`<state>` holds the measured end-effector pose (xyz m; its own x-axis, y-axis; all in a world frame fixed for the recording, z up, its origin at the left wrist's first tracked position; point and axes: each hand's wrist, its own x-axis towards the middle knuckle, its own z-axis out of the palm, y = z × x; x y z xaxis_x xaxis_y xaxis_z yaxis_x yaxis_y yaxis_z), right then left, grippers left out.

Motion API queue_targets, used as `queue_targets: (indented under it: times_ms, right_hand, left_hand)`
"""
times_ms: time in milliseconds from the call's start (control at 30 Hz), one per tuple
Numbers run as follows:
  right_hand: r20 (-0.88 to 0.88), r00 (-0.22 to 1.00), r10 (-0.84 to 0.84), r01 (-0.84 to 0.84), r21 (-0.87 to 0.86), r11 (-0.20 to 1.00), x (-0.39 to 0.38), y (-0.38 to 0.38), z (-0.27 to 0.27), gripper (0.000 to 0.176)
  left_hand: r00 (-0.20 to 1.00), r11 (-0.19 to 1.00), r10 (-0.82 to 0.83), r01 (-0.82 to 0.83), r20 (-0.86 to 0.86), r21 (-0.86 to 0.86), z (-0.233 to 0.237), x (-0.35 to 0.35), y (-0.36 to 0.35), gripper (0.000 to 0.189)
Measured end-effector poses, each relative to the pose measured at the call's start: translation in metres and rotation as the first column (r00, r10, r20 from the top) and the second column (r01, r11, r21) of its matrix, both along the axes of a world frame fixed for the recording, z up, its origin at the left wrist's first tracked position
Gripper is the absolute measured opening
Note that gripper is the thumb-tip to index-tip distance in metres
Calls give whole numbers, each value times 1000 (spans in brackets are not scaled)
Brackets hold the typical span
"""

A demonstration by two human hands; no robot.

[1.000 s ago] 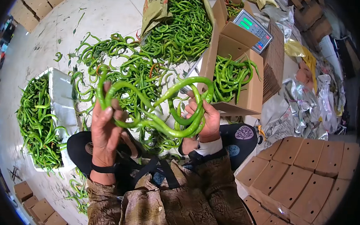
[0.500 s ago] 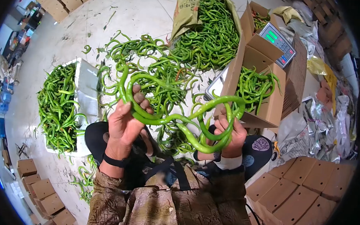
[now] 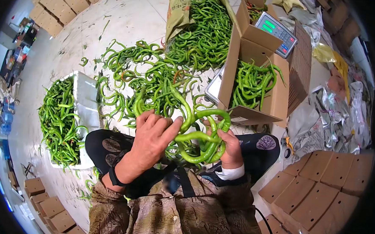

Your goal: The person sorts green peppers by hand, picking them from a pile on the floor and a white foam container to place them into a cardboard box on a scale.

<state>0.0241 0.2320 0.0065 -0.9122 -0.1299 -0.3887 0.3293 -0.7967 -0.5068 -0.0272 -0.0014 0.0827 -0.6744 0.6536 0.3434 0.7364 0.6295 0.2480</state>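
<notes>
"Several long green peppers [image 3: 197, 135] are listed as held. Where are they found?"

"Between the left hand [image 3: 152, 134] and the right hand [image 3: 229, 149], looped and crossed over one another; the exact count cannot be told."

"And the grip?"

"Left hand: fingers curled in, peppers held at the fingertips, back of the hand turned up. Right hand: closed round the loops, thumb laid on top, fingers partly hidden."

"Beyond both hands?"

"One loose pile of peppers [image 3: 157, 79], spread over the floor [image 3: 133, 12]; farther off, one open sack [image 3: 178, 15], filled with more peppers."

"On the right hand's side?"

"One open cardboard box [image 3: 279, 96], part-filled with green peppers, set just beyond the hand; one scale display [image 3: 276, 35] with lit green digits, placed behind the box; stacked cartons [image 3: 312, 195], ranged nearer the body."

"On the left hand's side?"

"One white foam box [image 3: 86, 97], heaped with green peppers, placed well apart from the hand."
</notes>
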Motion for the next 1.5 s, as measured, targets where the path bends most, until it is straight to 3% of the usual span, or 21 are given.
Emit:
queue_targets:
  times_ms: [100,300,500,567,700,1033,1100,1167,1200,1233,1300,1367,1400,1433,1467,1500]
  right_hand:
    - [-95,993,64,-76,-125,989,3,10,-11,46]
    - [-74,996,58,-67,-117,991,7,16,-8,51]
    - [-191,976,106,-148,-218,965,6,26,-19,55]
    - [-183,978,97,-129,-172,977,6,24,-18,56]
    - [-210,977,32,-66,-158,985,9,24,-17,57]
    - [-83,997,-7,-15,-263,965,14,32,-34,52]
    - [-150,989,-10,-28,-248,968,12,32,-31,46]
    - [-198,980,16,-98,-412,906,13,34,-32,48]
    - [-159,987,-5,-33,-231,972,12,32,-23,53]
    - [-155,988,-5,-31,-229,973,11,33,-22,53]
    - [-215,976,-12,-54,-300,952,11,38,-20,55]
    - [-175,982,-72,25,-257,966,13,44,-13,57]
    - [-204,976,-80,20,-280,960,14,48,-17,56]
    - [-230,969,-86,13,-304,952,17,50,-23,55]
    - [-138,983,-121,92,-198,976,21,48,-28,58]
    - [-136,983,-120,91,-204,975,21,48,-28,58]
  left_hand:
    - [997,998,-15,10,-82,-57,-1,9,11,48]
    - [985,995,-57,42,-165,-96,-11,12,22,51]
    - [980,990,-77,53,-181,-133,-11,7,28,54]
    - [975,987,-90,61,-203,-147,-13,4,29,52]
    - [936,987,-155,156,-316,-20,-12,2,39,36]
    - [896,984,-112,160,-430,77,-1,-35,59,40]
    - [875,973,-125,201,-468,115,20,-54,80,38]
    - [879,970,-188,237,-439,59,42,-78,105,36]
    - [871,952,-261,305,-416,40,44,-97,123,40]
    - [856,928,-334,373,-394,24,46,-113,140,44]
    - [877,954,-275,301,-393,4,48,-123,162,52]
    - [893,953,-266,301,-364,42,58,-115,159,48]
    - [965,936,-235,258,-120,239,62,-101,150,43]
    - [963,902,-229,155,142,404,62,-86,139,37]
    - [907,892,-275,117,319,436,54,-71,125,33]
    - [820,886,-312,68,480,460,43,-55,113,30]
